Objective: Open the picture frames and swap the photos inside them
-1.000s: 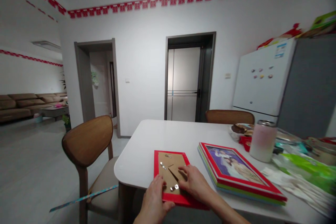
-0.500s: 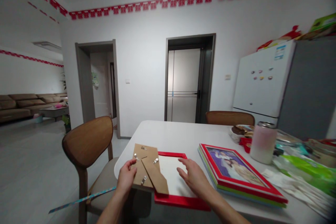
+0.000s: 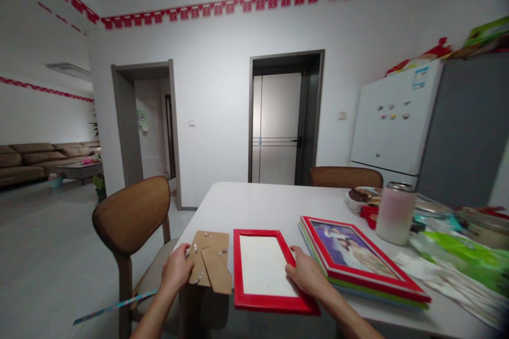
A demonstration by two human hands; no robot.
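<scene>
A brown backing board (image 3: 217, 260) with metal clips and a stand leg lies at the table's left front edge. My left hand (image 3: 177, 267) grips its left side, fingers closed. Right of the board, apart from it, is a red frame (image 3: 278, 304) with a white panel (image 3: 264, 267) inside. My right hand (image 3: 304, 273) is closed on the frame's right side. Further right sits a stack of frames with green and blue edges, topped by a red-edged photo frame (image 3: 353, 254).
On the right of the white table (image 3: 242, 204) stand a pink and white tumbler (image 3: 395, 214), a green packet (image 3: 457, 254), white cloth gloves (image 3: 437, 280) and bowls. Wooden chairs are at the left (image 3: 133, 217) and far side (image 3: 345, 176).
The backing board has moved left and down with my left hand, off the red frame, which now shows whole. My right hand has closed on the frame's right side.
</scene>
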